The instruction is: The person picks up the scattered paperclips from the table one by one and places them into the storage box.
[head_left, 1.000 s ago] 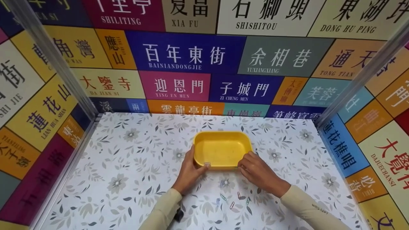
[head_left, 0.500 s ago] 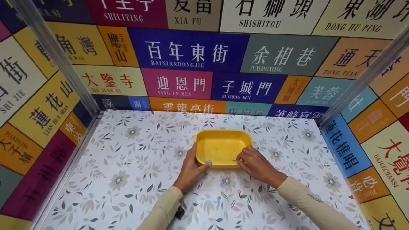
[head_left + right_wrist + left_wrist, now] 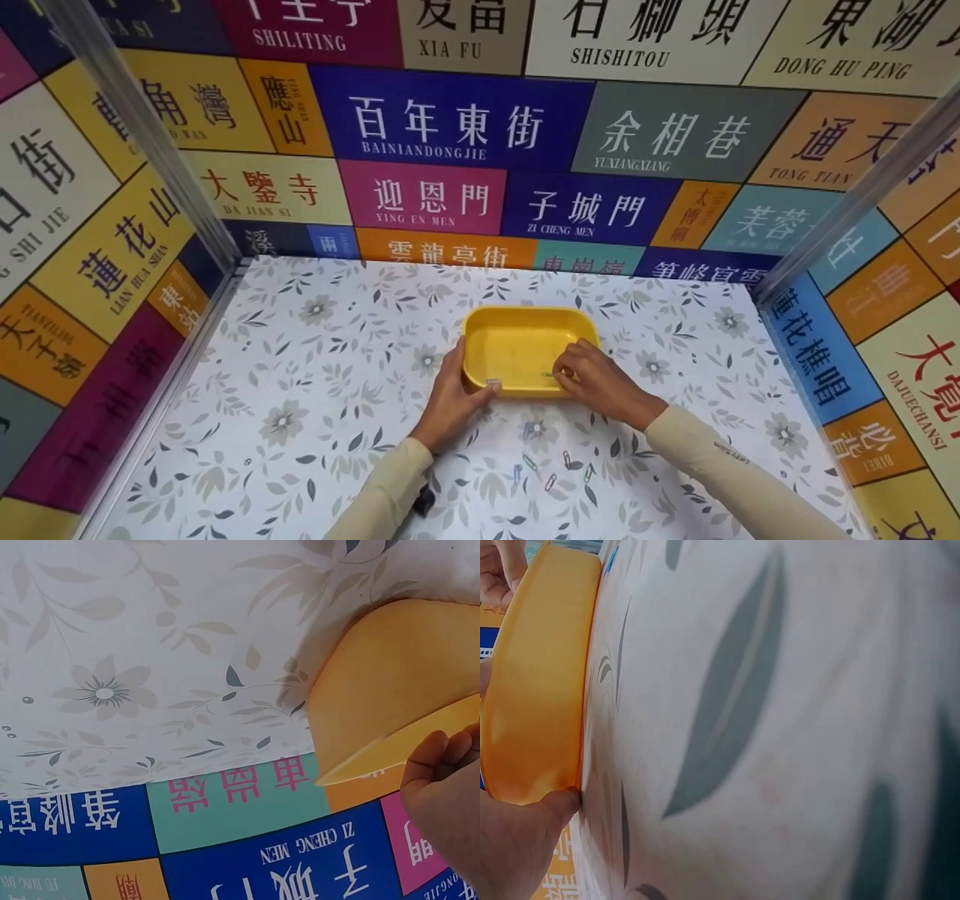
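A yellow plastic box [image 3: 517, 346] with rounded corners stands upright on the table. At its front left corner my left hand [image 3: 452, 396] grips it, thumb over the front rim and fingers along the left side. The left wrist view shows the box's outer wall [image 3: 544, 675] between thumb and fingers. Over the box's front right part, my right hand [image 3: 606, 381] pinches a small green paper clip [image 3: 548, 374]. In the right wrist view the curled fingers [image 3: 429, 754] are above the box's rim; the clip is hidden there.
Several loose paper clips lie on the table in front of the box, including a red clip [image 3: 552, 481], a green clip [image 3: 589, 473] and a blue clip [image 3: 517, 472]. The floral tabletop [image 3: 360, 360] is enclosed by printed walls [image 3: 450, 112] at the back and sides.
My right hand has moved from the box's front right rim slightly inward over it, and the green paper clip has come into sight. The left hand keeps its grip.
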Demonstrator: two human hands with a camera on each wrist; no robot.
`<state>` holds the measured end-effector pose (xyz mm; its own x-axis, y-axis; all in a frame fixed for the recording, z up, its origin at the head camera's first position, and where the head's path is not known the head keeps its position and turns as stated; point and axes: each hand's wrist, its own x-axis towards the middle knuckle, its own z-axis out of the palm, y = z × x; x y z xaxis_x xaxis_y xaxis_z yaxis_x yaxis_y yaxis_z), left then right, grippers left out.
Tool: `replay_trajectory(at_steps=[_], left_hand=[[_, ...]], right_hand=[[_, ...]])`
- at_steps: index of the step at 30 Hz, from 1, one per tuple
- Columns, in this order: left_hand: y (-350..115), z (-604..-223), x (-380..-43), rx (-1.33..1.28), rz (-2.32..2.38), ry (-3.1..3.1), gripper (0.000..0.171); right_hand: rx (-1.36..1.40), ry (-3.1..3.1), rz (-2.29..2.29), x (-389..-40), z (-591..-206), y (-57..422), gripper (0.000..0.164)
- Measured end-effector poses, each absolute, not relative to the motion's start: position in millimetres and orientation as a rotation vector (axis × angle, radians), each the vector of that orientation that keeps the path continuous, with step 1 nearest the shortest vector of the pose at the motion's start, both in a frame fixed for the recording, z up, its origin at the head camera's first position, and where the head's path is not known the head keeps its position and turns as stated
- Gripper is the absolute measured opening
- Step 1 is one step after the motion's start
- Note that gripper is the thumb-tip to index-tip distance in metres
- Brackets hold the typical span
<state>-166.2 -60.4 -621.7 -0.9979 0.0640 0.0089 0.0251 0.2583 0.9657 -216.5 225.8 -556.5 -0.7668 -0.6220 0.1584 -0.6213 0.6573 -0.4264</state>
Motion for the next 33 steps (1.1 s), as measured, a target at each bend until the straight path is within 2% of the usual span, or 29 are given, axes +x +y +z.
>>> replay_trajectory(at_steps=[7,16,23,33], left_hand=[[-62,-620,-166,0.071,1.882,2.460,0.107],[-60,-620,-168,0.018,1.860,2.437,0.109],[-61,-620,-168,0.090,1.883,2.483,0.106],[-60,-619,-168,0.029,1.847,2.462,0.108]], right_hand=[[-1.009,2.811,-0.699,-224,-556,218,0.006],[-1.058,2.742,-0.678,-236,-559,206,0.006],[-1.124,2.706,-0.643,-243,-558,199,0.007],[-1.036,2.652,-0.603,-251,-557,190,0.007]])
